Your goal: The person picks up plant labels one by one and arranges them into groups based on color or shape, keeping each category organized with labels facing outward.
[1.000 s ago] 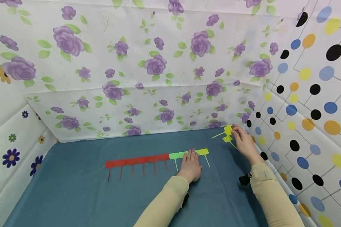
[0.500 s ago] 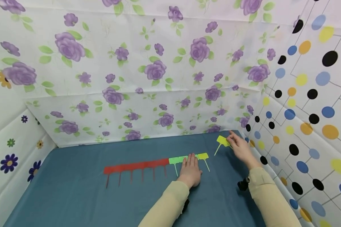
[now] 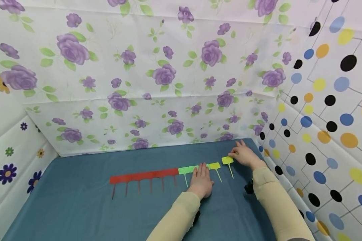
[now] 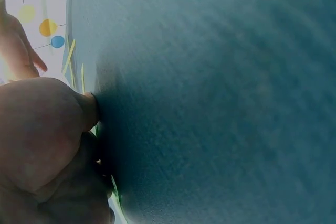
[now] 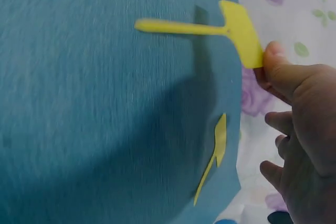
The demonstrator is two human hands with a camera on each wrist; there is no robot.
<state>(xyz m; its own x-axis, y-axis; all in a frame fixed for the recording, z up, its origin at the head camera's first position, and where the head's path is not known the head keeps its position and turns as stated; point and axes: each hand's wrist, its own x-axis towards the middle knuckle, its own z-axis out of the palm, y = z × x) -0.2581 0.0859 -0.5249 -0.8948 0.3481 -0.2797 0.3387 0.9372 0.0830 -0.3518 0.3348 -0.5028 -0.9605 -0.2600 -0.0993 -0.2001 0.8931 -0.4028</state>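
Note:
Between thumb and forefinger, my right hand (image 3: pixel 246 156) pinches a yellow T-shaped plant label (image 3: pixel 227 160) by its head's corner. The right wrist view shows this held label (image 5: pixel 244 34) with its stem hanging free over the cloth. My left hand (image 3: pixel 201 183) rests palm down, fingers straight, on the green plant labels (image 3: pixel 184 170), partly hiding them. To their left runs a row of red plant labels (image 3: pixel 144 175), edge to edge. At the row's right end lies one yellow label (image 3: pixel 215 166), apart from the held one.
In the right wrist view another loose yellow label (image 5: pixel 220 141) lies near the cloth's back edge. The blue cloth (image 3: pixel 78 201) covers the surface. A floral sheet (image 3: pixel 157 120) stands behind, a dotted sheet (image 3: pixel 319 147) at right.
My right hand has come left and toward the row with one yellow label, away from another it was beside at the back right. The left hand has stayed on the green labels.

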